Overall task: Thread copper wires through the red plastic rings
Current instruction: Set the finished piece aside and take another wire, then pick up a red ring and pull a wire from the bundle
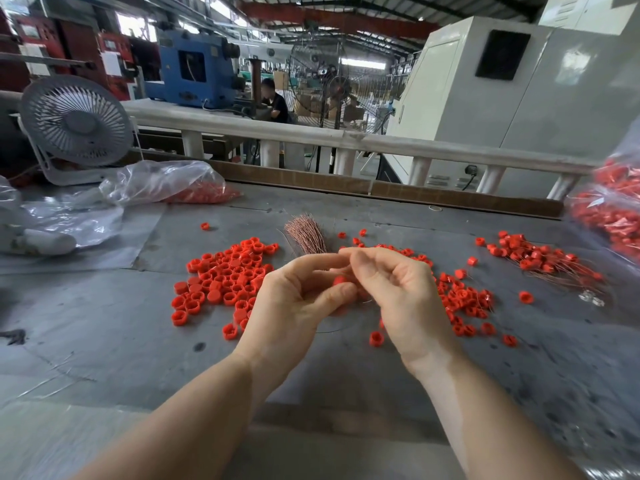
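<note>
My left hand [294, 299] holds a red plastic ring [341, 280] between thumb and curled fingers, just above the table's middle. My right hand [394, 289] is close against it, its fingers curled and pinching at the ring; a thin copper wire [363, 300] shows faintly below the ring. A bundle of copper wires [306, 235] lies behind my hands. A pile of loose red rings [221, 278] lies to the left. Rings with wires through them [540, 259] lie at the right, and more rings [464, 299] are scattered near my right hand.
The grey table [104, 323] carries a clear bag of red rings [166, 183] at the back left and another bag [613, 209] at the right edge. A white fan [74, 124] stands back left. A white rail [346, 138] runs behind the table.
</note>
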`<control>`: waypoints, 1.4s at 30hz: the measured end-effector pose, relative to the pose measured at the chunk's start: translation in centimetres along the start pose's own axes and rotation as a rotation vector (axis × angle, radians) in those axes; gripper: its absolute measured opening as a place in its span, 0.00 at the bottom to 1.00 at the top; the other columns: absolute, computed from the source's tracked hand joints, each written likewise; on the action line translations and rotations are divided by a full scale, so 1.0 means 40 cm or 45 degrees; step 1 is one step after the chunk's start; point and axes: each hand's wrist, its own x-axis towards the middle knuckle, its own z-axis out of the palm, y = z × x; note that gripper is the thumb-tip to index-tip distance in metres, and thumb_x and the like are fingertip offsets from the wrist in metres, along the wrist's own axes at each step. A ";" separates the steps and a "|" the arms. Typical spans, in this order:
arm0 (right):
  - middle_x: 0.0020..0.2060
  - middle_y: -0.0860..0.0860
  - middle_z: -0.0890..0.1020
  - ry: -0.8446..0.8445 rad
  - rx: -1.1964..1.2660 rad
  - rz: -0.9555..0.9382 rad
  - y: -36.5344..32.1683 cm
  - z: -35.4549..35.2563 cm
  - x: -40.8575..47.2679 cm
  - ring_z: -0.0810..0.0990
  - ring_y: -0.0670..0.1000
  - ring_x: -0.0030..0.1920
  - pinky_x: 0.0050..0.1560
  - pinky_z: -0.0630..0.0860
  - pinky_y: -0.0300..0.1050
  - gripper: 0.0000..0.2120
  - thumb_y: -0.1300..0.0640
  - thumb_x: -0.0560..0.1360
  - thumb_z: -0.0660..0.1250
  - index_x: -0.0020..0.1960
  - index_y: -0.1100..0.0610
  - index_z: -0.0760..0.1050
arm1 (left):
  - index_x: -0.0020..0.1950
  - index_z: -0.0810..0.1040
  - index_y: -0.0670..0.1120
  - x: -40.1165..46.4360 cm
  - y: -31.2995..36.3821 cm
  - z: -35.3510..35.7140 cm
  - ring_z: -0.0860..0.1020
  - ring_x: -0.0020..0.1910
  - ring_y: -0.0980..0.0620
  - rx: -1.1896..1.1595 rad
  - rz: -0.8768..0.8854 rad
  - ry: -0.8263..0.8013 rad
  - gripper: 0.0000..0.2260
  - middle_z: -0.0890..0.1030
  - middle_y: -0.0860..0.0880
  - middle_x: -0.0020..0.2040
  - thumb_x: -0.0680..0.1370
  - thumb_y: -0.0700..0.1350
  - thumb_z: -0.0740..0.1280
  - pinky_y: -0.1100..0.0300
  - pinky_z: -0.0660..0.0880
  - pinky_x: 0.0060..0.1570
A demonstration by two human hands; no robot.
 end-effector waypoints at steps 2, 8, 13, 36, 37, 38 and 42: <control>0.37 0.52 0.85 0.032 -0.042 -0.007 0.001 -0.007 0.003 0.84 0.50 0.42 0.45 0.79 0.41 0.11 0.53 0.76 0.64 0.46 0.57 0.82 | 0.52 0.79 0.45 0.000 0.000 0.001 0.83 0.40 0.55 -0.049 -0.006 -0.021 0.13 0.85 0.48 0.40 0.71 0.31 0.68 0.66 0.77 0.40; 0.36 0.50 0.85 0.083 -0.147 -0.025 0.005 -0.010 0.002 0.83 0.47 0.41 0.45 0.79 0.40 0.08 0.59 0.77 0.64 0.45 0.57 0.82 | 0.52 0.78 0.44 0.000 0.002 0.001 0.83 0.42 0.55 -0.117 -0.022 -0.023 0.14 0.85 0.47 0.42 0.69 0.32 0.69 0.67 0.76 0.40; 0.37 0.46 0.85 0.163 -0.232 -0.008 0.013 -0.016 0.007 0.82 0.44 0.42 0.46 0.77 0.36 0.08 0.61 0.76 0.65 0.45 0.52 0.82 | 0.50 0.77 0.42 0.003 -0.004 -0.004 0.83 0.44 0.54 -0.131 -0.055 -0.001 0.12 0.85 0.47 0.45 0.70 0.29 0.68 0.68 0.76 0.42; 0.33 0.47 0.83 -0.044 -0.036 -0.047 -0.009 -0.014 -0.001 0.80 0.43 0.35 0.40 0.75 0.34 0.10 0.66 0.73 0.68 0.45 0.51 0.83 | 0.40 0.85 0.50 0.003 0.013 -0.016 0.82 0.33 0.56 -0.418 -0.298 0.009 0.09 0.84 0.49 0.36 0.61 0.49 0.72 0.65 0.78 0.32; 0.33 0.47 0.83 -0.046 -0.034 -0.055 -0.008 -0.015 0.000 0.80 0.44 0.36 0.40 0.76 0.35 0.10 0.66 0.73 0.68 0.45 0.51 0.83 | 0.40 0.85 0.50 0.003 0.013 -0.015 0.81 0.33 0.57 -0.414 -0.297 0.004 0.10 0.84 0.49 0.36 0.61 0.49 0.72 0.65 0.78 0.32; 0.33 0.47 0.83 -0.036 -0.037 -0.064 -0.006 -0.016 0.000 0.81 0.46 0.36 0.41 0.77 0.38 0.10 0.65 0.73 0.69 0.45 0.51 0.83 | 0.40 0.85 0.50 0.002 0.013 -0.015 0.81 0.33 0.57 -0.407 -0.296 -0.001 0.10 0.84 0.49 0.36 0.61 0.49 0.72 0.65 0.78 0.32; 0.35 0.51 0.84 0.006 -0.012 -0.058 0.003 -0.020 0.001 0.81 0.59 0.38 0.45 0.79 0.50 0.09 0.64 0.72 0.70 0.44 0.51 0.83 | 0.40 0.85 0.51 0.002 0.012 -0.015 0.82 0.34 0.56 -0.400 -0.303 -0.003 0.10 0.84 0.49 0.37 0.60 0.49 0.73 0.65 0.77 0.31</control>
